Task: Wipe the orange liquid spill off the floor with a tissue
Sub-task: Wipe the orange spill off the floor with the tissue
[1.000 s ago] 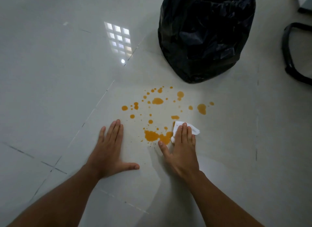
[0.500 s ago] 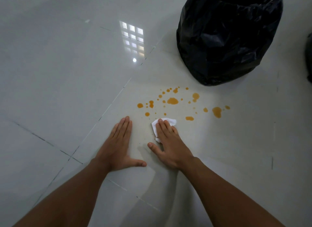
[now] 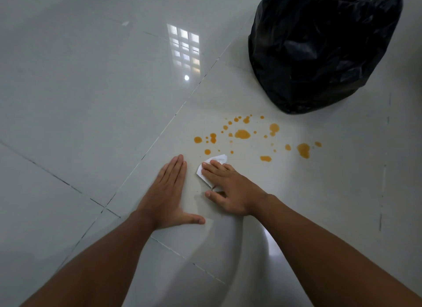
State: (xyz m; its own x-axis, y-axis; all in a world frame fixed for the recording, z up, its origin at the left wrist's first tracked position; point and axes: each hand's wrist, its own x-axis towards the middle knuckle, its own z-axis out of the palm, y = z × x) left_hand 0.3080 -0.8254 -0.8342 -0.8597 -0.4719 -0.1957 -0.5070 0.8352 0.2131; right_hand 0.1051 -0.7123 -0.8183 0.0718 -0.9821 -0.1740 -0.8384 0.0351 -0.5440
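Flat and straight-fingered, my right hand point(image 3: 230, 190) presses a crumpled white tissue point(image 3: 215, 161) onto the glossy grey floor tile point(image 3: 308, 192), thumb spread toward me; nothing is curled round the paper, it is simply pinned under the fingers. My left hand point(image 3: 167, 194) lies open just beside it, palm down on the same tile, fingers together and thumb stuck out to the right, holding nothing. Orange liquid spill point(image 3: 242, 134) sits as scattered drops and small puddles right beyond the tissue, spreading toward the far right part of the tile; the nearest drops lie just past the tissue's far edge, apart from it. Farther off, near the top right, I see a black bin bag point(image 3: 319, 48) standing on the floor, close to the outermost drops. A window reflection point(image 3: 185, 48) shines on the tile to the left of the bag
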